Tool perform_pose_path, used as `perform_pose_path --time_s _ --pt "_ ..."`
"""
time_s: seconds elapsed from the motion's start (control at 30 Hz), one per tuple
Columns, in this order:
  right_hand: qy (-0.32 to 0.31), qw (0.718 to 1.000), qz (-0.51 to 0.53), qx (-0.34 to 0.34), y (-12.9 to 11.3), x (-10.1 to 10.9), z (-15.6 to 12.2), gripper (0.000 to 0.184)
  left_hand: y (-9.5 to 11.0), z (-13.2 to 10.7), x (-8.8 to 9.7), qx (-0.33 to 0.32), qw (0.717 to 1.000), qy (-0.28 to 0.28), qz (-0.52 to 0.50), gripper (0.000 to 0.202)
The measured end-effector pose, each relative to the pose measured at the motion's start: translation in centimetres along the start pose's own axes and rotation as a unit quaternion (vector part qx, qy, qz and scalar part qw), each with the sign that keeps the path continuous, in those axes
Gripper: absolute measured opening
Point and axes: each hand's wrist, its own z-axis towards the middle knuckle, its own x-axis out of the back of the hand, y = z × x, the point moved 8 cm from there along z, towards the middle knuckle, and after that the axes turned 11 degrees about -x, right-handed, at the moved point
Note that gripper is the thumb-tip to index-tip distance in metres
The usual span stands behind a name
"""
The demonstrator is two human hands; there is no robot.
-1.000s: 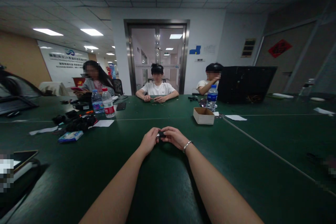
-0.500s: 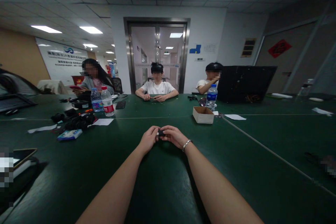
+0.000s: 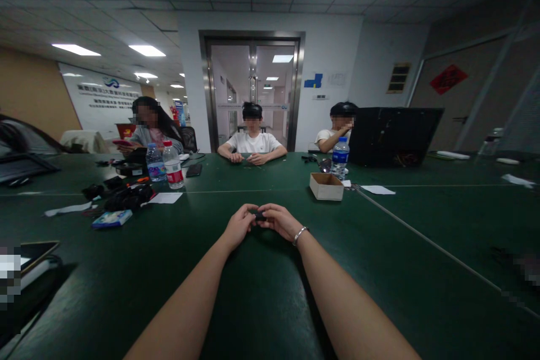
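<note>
Just above the green tabletop (image 3: 270, 287), my two hands meet around a small black object (image 3: 260, 217), too small and too covered to name its kind. My left hand (image 3: 239, 226) has its fingers closed on the object's left end. From the other side, my right hand (image 3: 282, 221), with a silver bracelet at the wrist, pinches the right end between thumb and fingers. The fingers hide most of the object.
An open cardboard box (image 3: 327, 187) stands ahead to the right, with a water bottle (image 3: 340, 156) behind it. Bottles, black gear (image 3: 126, 196) and a blue-white packet (image 3: 112, 219) lie left. Several people sit across the table; a big black case (image 3: 396, 136) stands far right.
The silvery part that showed at the object's left end is out of sight now, and its black body shows between my hands. Both hands stay in nearly the same place.
</note>
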Motion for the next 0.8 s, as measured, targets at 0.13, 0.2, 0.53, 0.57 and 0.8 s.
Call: perform_pose_path --time_s 0.13,0.2,0.53,0.57,0.8 --pt "-0.001 1.000 -0.001 0.001 0.0 -0.1 -0.1 0.012 -0.2 0.0 0.0 0.001 1.000 0.001 -0.011 0.031" --pt "-0.001 1.000 -0.003 -0.002 0.0 0.0 -0.1 0.012 -0.2 0.0 -0.1 0.001 1.000 0.001 -0.011 0.032" --pt "0.006 1.000 0.010 0.002 0.1 0.4 0.2 0.013 0.1 -0.1 0.1 -0.002 1.000 0.007 -0.002 0.037" --pt "0.006 1.000 0.008 0.002 0.1 0.4 0.2 0.013 0.2 -0.1 0.1 -0.005 1.000 0.009 -0.001 0.035" --pt "0.003 1.000 -0.002 0.003 0.1 0.3 0.1 0.017 0.8 -0.4 0.3 -0.006 1.000 0.024 -0.017 0.030"
